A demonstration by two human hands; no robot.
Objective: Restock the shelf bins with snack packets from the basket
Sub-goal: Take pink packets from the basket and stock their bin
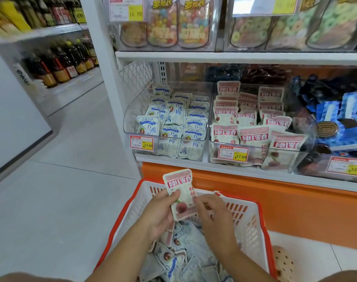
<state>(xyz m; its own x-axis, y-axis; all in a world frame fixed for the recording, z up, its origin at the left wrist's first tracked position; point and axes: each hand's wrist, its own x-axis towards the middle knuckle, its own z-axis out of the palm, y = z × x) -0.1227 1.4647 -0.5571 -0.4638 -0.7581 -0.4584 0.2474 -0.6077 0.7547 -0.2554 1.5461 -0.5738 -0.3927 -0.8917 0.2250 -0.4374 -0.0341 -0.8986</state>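
Gripping a pink packet, left hand hides its corner; right hand touches it, grip unclear.

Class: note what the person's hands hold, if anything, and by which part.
The left hand grips a white snack packet with a pink top band by its lower left side, thumb in front. The right hand touches its right edge.

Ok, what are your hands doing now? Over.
Left hand grips pink packet over basket. Right hand at its edge, grip unclear. Nothing blocking matching bin.
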